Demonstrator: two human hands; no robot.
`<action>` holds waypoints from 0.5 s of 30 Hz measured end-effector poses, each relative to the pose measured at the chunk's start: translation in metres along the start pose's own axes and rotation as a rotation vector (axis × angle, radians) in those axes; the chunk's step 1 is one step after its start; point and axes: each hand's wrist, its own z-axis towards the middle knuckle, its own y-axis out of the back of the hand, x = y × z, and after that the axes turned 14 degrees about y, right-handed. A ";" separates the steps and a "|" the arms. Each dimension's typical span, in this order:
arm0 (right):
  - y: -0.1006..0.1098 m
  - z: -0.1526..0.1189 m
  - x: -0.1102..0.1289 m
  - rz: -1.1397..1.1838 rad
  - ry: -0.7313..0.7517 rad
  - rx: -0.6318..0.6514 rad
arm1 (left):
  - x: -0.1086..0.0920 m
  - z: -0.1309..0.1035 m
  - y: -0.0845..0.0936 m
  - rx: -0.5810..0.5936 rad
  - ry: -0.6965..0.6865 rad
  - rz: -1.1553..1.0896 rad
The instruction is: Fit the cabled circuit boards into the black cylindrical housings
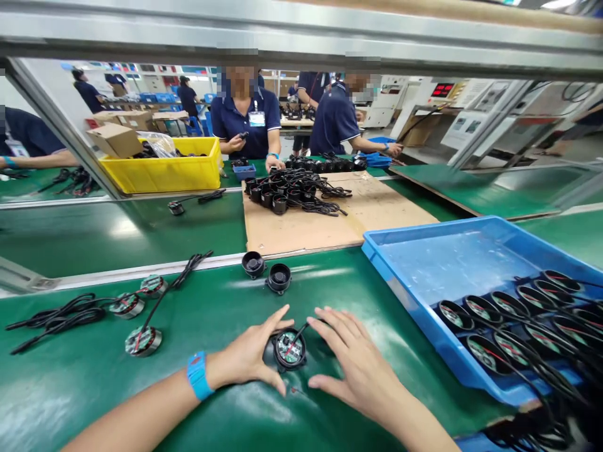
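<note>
A round black housing (289,349) with a green circuit board and a red wire inside sits on the green mat between my hands. My left hand (249,353) curves round its left side, thumb and fingers spread. On the right, my right hand (353,358) is held with fingers stretched out, its fingertips close to the black cable that rises from the housing. Whether either hand touches the housing is hard to make out. Behind it stand two housings, one black cup (279,278) and another black cup (253,264). Three round circuit-board units with cables, one a nearer unit (143,341), lie at left.
A blue tray (400,276) at right holds rows of filled housings with cables. Cardboard (301,235) beyond the mat carries a pile of cabled parts (287,191). A yellow bin (164,172) stands at back left. Co-workers sit and stand across the bench, under a metal frame.
</note>
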 end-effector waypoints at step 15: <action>-0.023 0.033 -0.018 0.116 0.203 0.088 | 0.049 0.059 0.293 -0.978 0.662 0.534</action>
